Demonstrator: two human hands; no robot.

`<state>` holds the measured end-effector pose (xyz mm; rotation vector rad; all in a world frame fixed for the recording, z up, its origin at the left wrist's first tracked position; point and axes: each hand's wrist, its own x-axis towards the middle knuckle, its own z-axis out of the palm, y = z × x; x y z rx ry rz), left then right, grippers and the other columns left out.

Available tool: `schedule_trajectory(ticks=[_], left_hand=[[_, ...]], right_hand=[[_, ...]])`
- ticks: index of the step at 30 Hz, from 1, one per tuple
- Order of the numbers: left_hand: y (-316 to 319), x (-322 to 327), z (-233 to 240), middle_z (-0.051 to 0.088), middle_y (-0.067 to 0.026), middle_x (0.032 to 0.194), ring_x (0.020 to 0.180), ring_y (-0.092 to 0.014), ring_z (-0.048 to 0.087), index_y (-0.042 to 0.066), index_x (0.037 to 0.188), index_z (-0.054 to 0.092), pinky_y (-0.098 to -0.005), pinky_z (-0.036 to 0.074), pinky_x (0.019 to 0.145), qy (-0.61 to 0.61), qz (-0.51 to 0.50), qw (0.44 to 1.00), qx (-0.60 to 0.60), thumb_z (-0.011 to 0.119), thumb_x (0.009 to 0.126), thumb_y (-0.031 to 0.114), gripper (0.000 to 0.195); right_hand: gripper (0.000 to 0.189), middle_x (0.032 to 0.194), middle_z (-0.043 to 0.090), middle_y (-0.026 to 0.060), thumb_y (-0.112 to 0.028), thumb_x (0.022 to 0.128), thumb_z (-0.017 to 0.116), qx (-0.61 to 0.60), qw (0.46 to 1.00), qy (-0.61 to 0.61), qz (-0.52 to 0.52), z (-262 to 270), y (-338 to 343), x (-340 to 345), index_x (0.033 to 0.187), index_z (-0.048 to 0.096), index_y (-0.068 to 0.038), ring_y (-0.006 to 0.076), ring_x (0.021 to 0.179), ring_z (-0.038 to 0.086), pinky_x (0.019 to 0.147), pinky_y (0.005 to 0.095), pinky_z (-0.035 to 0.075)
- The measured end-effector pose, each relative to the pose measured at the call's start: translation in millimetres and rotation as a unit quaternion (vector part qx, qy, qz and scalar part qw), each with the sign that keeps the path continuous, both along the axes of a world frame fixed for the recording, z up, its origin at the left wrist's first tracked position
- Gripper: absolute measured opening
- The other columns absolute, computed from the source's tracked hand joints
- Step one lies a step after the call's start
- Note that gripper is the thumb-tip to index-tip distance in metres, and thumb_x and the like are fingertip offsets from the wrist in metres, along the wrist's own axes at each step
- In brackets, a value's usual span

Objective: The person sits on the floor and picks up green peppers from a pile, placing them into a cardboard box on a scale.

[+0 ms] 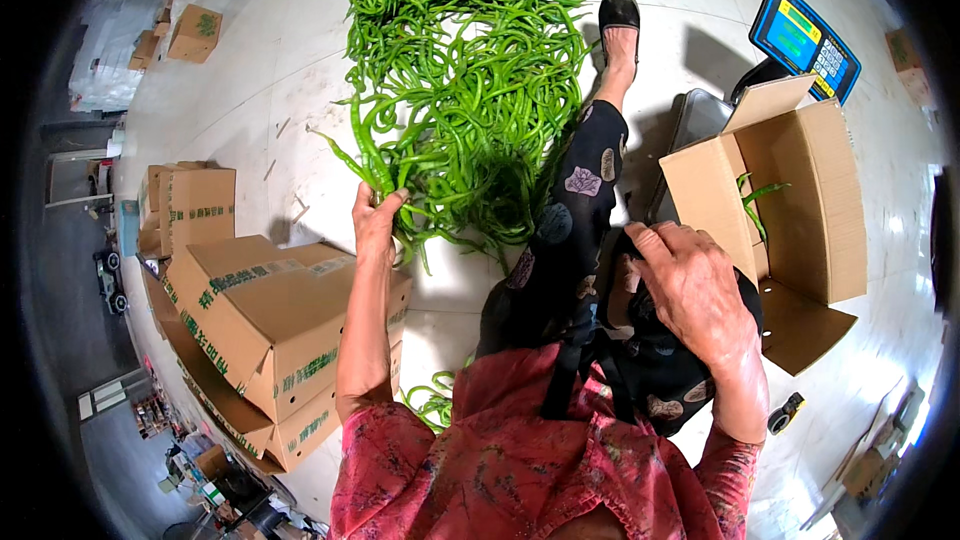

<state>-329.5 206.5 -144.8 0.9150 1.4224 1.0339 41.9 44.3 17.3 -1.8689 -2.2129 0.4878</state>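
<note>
My left hand [379, 221] grips several long green chili peppers [367, 142] at the near left side of a large pepper pile [480, 82] on the floor. The held peppers point away from me. My right hand [694, 292] is over my bent right knee, its back towards me. Its fingers curl downward, so their tips and anything under them are hidden. To the right of that hand, an open cardboard box [795, 195] has its flaps spread. A few green peppers [756, 202] show inside it.
The box stands by a weighing scale with a grey platform [701, 120] and blue display [806, 41]. Cardboard boxes [262, 307] bearing green writing are stacked at my left. More peppers [431, 401] lie near my left side. A tape roll [785, 414] is on the floor at right.
</note>
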Motion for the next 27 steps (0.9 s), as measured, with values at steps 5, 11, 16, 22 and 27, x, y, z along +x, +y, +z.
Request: schedule_trajectory(ticks=[5,11,16,22,27], left_hand=[[-35,-10,38,0.063,-0.0066,0.087,0.07,-0.016,0.062,0.005,0.107,0.059,-0.0285,0.053,0.064,-0.029,-0.015,0.999,-0.018,0.066,0.082,-0.002,0.027],[-63,-8,59,0.059,-0.0074,0.089,0.072,-0.017,0.058,0.005,0.107,0.056,-0.0357,0.052,0.076,-0.154,-0.052,0.987,0.001,0.066,0.082,0.002,0.028],[-79,-7,77,0.055,-0.0102,0.101,0.074,-0.018,0.054,0.004,0.11,0.051,-0.0406,0.049,0.084,-0.283,-0.112,0.952,0.043,0.067,0.078,0.006,0.036],[-100,-2,123,0.049,-0.0048,0.072,0.062,-0.018,0.05,0.008,0.099,0.049,-0.0427,0.049,0.078,-0.31,-0.136,0.935,0.105,0.072,0.069,0.01,0.038],[-109,-7,141,0.054,-0.0106,0.101,0.075,-0.016,0.053,0.013,0.092,0.05,-0.0331,0.05,0.063,-0.354,-0.212,0.907,0.09,0.073,0.06,0.012,0.04]], right_hand=[[0.03,0.088,0.061,0.0161,-0.01,0.086,0.063,-0.011,1.0,0.0,0.004,0,-4,-3,0.115,0.061,-0.003,0.0355,0.082,0.063,0.075,0.0439,0.051],[0.029,0.087,0.061,0.0171,-0.01,0.086,0.064,-0.011,1.0,0.01,0.002,-3,-9,-3,0.114,0.06,-0.002,0.0381,0.083,0.063,0.074,0.0458,0.051],[0.023,0.089,0.062,0.0182,-0.012,0.087,0.064,-0.027,0.998,0.049,0.001,-2,-14,-4,0.108,0.059,-0.002,0.0388,0.084,0.063,0.074,0.0462,0.051],[0.025,0.091,0.061,0.0169,-0.014,0.087,0.065,0.012,0.99,0.141,0.024,-1,-20,-25,0.109,0.059,-0.003,0.0377,0.089,0.062,0.077,0.0451,0.051],[0.032,0.107,0.063,0.021,-0.014,0.087,0.063,0.008,0.96,0.28,0.007,-12,-30,-53,0.115,0.062,0.001,0.0384,0.097,0.063,0.085,0.0424,0.051]])
